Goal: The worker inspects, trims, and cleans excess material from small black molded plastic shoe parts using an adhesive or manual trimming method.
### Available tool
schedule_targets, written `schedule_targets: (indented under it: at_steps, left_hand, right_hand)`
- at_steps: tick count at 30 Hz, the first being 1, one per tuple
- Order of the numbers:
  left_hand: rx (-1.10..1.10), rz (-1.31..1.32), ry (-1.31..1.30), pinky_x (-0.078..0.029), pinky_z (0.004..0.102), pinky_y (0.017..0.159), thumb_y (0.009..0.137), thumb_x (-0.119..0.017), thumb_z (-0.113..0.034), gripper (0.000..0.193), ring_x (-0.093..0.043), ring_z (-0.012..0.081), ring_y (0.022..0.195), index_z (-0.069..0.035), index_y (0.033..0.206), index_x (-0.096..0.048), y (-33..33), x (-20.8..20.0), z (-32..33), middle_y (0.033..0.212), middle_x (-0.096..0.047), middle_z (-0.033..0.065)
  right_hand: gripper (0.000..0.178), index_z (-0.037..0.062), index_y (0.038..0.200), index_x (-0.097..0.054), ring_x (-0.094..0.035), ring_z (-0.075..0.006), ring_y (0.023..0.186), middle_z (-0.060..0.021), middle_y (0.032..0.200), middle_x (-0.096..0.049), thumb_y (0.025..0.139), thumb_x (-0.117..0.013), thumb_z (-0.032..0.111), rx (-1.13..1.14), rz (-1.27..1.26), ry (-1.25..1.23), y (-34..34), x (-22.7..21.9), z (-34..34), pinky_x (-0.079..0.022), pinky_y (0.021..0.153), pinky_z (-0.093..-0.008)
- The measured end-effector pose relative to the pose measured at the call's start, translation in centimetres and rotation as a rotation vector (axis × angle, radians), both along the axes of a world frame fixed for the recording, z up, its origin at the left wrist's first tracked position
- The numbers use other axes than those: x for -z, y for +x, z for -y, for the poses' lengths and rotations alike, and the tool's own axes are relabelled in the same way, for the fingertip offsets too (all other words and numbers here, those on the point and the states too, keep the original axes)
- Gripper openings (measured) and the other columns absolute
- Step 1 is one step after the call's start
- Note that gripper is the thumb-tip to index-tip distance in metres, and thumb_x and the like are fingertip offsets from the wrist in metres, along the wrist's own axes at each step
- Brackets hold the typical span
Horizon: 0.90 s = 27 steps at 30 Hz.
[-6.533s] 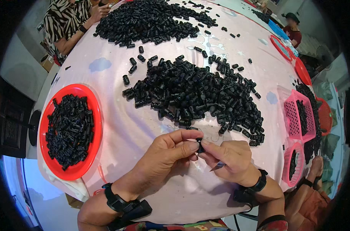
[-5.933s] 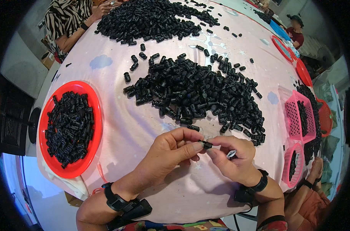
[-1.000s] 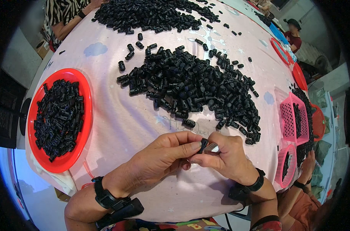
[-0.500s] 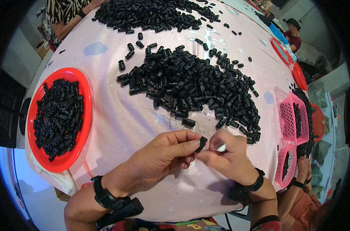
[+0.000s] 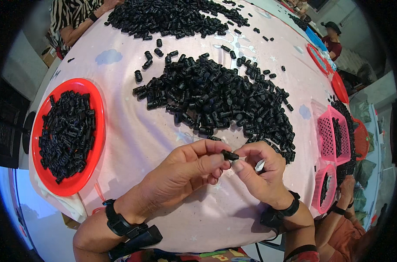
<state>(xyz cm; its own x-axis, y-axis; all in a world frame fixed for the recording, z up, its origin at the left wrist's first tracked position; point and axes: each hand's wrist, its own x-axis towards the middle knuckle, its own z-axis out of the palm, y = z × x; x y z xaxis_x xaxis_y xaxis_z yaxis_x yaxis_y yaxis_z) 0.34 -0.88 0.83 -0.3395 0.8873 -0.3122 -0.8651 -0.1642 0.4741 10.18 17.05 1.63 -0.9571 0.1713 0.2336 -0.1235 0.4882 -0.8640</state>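
Observation:
Between the fingertips of both hands is one small black plastic cord lock (image 5: 230, 155), barrel-shaped. My left hand (image 5: 181, 179) pinches its left end with thumb and index finger. The thumb and index finger of my right hand (image 5: 266, 177) grip its right end. A small whitish, shiny piece (image 5: 260, 165) is tucked in the curled fingers of that hand; its kind cannot be made out. Just beyond my hands lies a large heap of similar cord locks (image 5: 216, 94). To the left, a red round tray (image 5: 100, 131) holds many more.
Another heap of black pieces (image 5: 163, 17) lies at the far side, near a person in a striped top (image 5: 72, 19). Pink baskets (image 5: 323, 131) stand at the right edge, beside a co-worker's hands (image 5: 347, 192). A pink patterned cloth (image 5: 133, 131) covers the table.
The cord lock has turned from tilted upright to nearly level. My right hand, blurred before, has steadied and now grips the piece's right end.

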Motion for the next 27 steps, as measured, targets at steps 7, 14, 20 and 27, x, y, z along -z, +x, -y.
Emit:
schedule_targets:
  at_steps: [7,14,20,27]
  left_hand:
    - [0.009,-0.122,-0.028,-0.048,0.0191,0.077,0.092,-0.06,-0.018,0.027,-0.056,0.006,0.082,-0.003,0.115,-0.055,0.08,0.31,-0.05,0.095,-0.06,0.0011]
    - [0.039,-0.14,-0.045,-0.049,0.0203,0.077,0.094,-0.058,-0.017,0.021,-0.058,0.0073,0.085,-0.004,0.11,-0.056,0.38,0.66,-0.28,0.097,-0.06,0.0012]
    - [0.07,-0.168,-0.01,-0.05,0.0199,0.075,0.094,-0.057,-0.017,0.021,-0.059,0.0074,0.087,-0.004,0.11,-0.056,0.45,0.83,-0.3,0.097,-0.06,0.0024]
    - [0.079,-0.165,0.012,-0.051,0.0211,0.077,0.095,-0.055,-0.015,0.023,-0.06,0.0087,0.088,-0.002,0.114,-0.055,0.6,1.05,-0.44,0.101,-0.061,0.0045]
  right_hand:
    - [0.02,0.0034,0.093,-0.06,-0.06,-0.0079,0.061,-0.0045,0.076,-0.066,0.08,-0.073,0.01,-0.052,0.03,0.045,0.34,-0.62,0.48,-0.047,0.052,-0.0206]
    - [0.031,0.0037,0.082,-0.054,-0.066,-0.0144,0.06,-0.0096,0.071,-0.065,0.074,-0.08,0.019,-0.102,0.05,0.138,0.3,-0.6,0.2,-0.049,0.05,-0.0243]
    - [0.043,0.0034,0.08,-0.053,-0.067,-0.0204,0.058,-0.0102,0.062,-0.063,0.071,-0.082,0.033,-0.127,0.125,0.176,-0.03,-0.48,-0.1,-0.05,0.049,-0.0277]
    - [0.049,0.0036,0.076,-0.054,-0.067,-0.0233,0.056,-0.0124,0.061,-0.062,0.069,-0.081,0.044,-0.118,0.131,0.237,0.02,-0.19,-0.31,-0.05,0.047,-0.0291]
